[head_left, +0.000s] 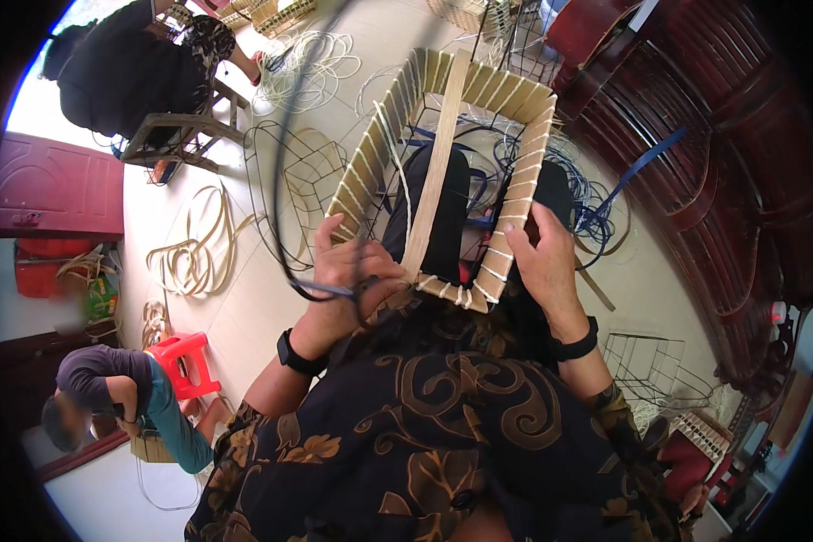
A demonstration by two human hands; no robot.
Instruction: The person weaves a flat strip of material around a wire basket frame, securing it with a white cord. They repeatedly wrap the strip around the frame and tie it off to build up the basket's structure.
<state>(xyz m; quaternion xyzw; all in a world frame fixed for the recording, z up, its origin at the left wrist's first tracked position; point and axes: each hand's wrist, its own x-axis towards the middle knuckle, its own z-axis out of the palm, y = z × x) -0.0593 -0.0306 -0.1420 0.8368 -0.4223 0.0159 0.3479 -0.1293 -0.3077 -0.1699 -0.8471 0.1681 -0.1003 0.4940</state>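
A rectangular tan frame (527, 167), wrapped in strips and bound with pale cord, rests above my lap, with a long flat strip (438, 167) running lengthwise inside it. My left hand (352, 271) is closed on the lower-left corner, its fingers at the strip's lower end. My right hand (548, 262) grips the frame's right side near the lower corner. A loose pale strand (405, 185) hangs beside the flat strip. A blurred dark band (285, 244) loops past my left hand, partly over it.
Two other people sit at the left, one on a wooden seat (181, 122), one by a red stool (194, 366). Coiled pale strips (181, 271), wire frames (641, 366) and blue straps (641, 158) lie around me. A dark red wooden bench (696, 226) lines the right.
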